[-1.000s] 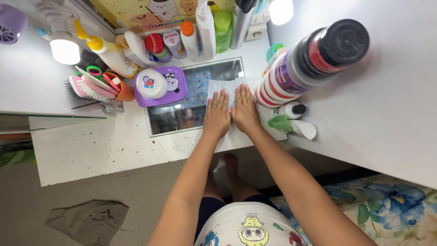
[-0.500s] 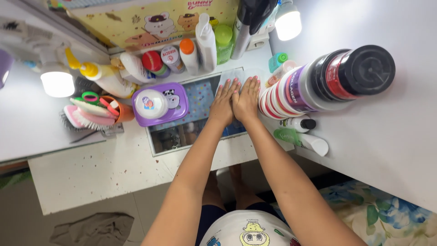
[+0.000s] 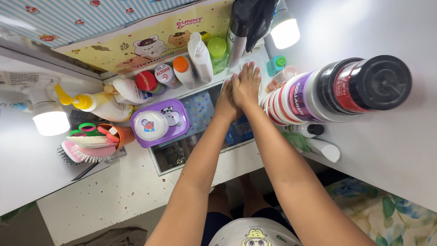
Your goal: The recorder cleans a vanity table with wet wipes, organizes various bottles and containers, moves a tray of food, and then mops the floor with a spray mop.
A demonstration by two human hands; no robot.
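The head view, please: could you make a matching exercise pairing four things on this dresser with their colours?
Things:
1. Box
2. Cup
3. Brush
4. Jar lid

Colours:
A. Orange
B. Black
C. Purple
D. Pink

Pairs: 1-C, 2-A, 3-D, 4-B
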